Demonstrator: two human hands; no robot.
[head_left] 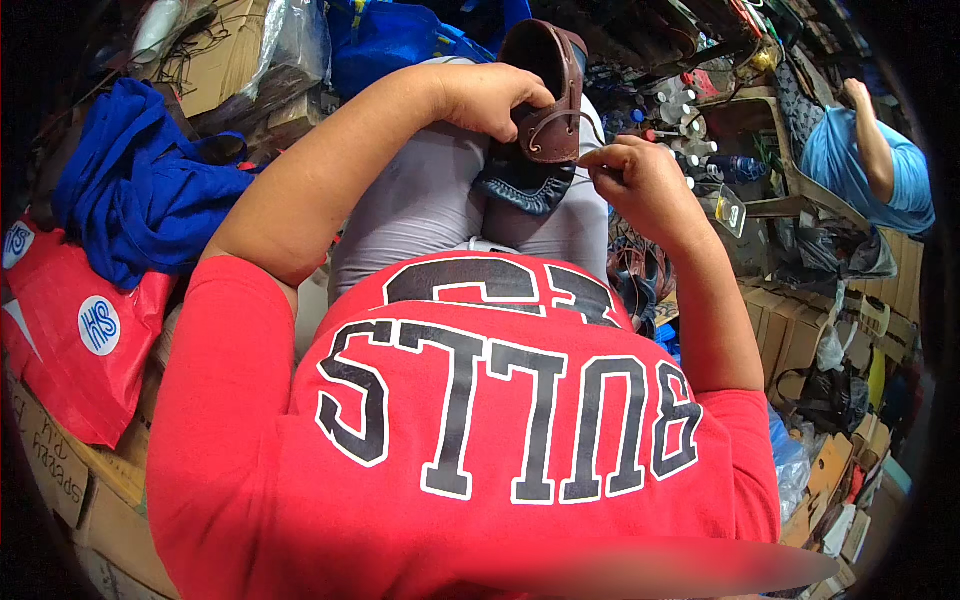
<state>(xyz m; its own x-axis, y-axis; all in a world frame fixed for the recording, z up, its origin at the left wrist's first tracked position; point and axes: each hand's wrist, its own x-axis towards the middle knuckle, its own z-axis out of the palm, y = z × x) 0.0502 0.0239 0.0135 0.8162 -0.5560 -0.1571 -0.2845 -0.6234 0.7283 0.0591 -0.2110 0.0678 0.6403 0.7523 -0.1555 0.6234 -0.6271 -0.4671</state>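
Brown shoe [562, 138]; left hand [488, 100] against it

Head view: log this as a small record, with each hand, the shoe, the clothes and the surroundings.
Left hand: thumb and fingers on the shoe's left side
Right hand: fingers pinched close beside the shoe, seemingly on a thin cord
Shoe: brown and dark blue, over the lap
Clothes: red shirt, grey trousers
Left side: blue cloth, red bag
Right side: bottles, another person in light blue
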